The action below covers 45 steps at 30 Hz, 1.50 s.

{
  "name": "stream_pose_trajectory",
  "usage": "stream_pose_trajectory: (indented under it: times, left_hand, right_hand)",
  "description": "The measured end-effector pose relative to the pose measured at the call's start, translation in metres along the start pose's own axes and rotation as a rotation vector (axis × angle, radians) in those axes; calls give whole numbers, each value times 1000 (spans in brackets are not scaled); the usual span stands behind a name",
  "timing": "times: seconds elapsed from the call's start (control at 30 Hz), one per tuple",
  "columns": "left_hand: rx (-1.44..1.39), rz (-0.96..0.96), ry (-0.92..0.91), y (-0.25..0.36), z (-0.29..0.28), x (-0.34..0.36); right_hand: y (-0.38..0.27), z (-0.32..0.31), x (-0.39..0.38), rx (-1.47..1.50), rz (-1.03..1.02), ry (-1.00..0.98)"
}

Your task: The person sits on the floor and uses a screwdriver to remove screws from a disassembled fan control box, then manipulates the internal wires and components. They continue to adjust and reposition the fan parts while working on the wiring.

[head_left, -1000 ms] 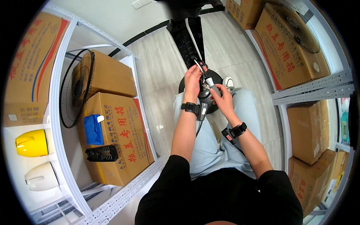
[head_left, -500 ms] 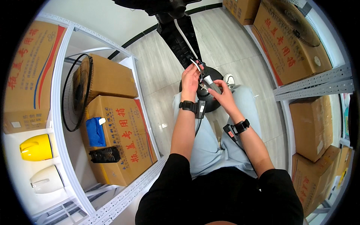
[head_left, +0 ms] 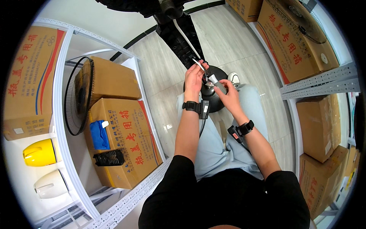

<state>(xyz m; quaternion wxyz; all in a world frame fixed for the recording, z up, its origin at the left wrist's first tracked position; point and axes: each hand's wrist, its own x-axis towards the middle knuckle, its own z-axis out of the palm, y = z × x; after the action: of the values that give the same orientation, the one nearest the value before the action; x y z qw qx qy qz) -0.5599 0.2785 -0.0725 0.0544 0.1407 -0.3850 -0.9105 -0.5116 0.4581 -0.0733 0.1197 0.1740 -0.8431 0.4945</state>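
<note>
My left hand [head_left: 193,79] is closed around the white cable [head_left: 185,36] and dark wiring at the lower end of a black upright [head_left: 166,36], which stands above a round black base [head_left: 213,105]. My right hand [head_left: 229,95] grips a grey cylindrical part with a silver end [head_left: 218,84], just right of the wiring and beside a small metal fitting [head_left: 209,84]. The fitting's details are too small to tell. Both wrists carry strapped black devices with cables. Above, a dark assembly [head_left: 141,5] leans over the upright, partly cut off by the picture's edge.
Metal shelves on both sides hold cardboard boxes [head_left: 126,152] [head_left: 316,126] and fan grilles [head_left: 78,95] [head_left: 291,17]. The left shelf also has yellow [head_left: 40,152] and white [head_left: 51,185] housings, a blue packet [head_left: 100,135] and a black slotted part [head_left: 108,157]. My legs straddle the base.
The top of the upright and the dark assembly have swung left and show more. My hands have moved slightly up in the picture, still on the same parts.
</note>
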Motion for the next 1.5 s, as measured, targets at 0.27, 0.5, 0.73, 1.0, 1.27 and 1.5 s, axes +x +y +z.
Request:
stream_pose_trajectory:
  times: [0.27,0.5,0.73,1.0,1.27,1.5]
  left_hand:
    - [0,18,24,2,4,-6]
    - [-10,31,38,1,-2,-6]
    - [-14,47,34,1,2,-6]
    - [-57,49,41,2,4,-6]
    - [-31,85,32,2,7,-8]
    - [-84,89,39,3,11,-9]
  right_hand:
    - [-38,-22,17,1050,953,-369]
    - [-43,-12,5,436,573,-182]
    - [-32,-23,17,867,910,-374]
    - [-33,-20,13,611,616,-261]
    - [-33,-22,13,519,560,-291]
    - [-32,-21,15,858,729,-289]
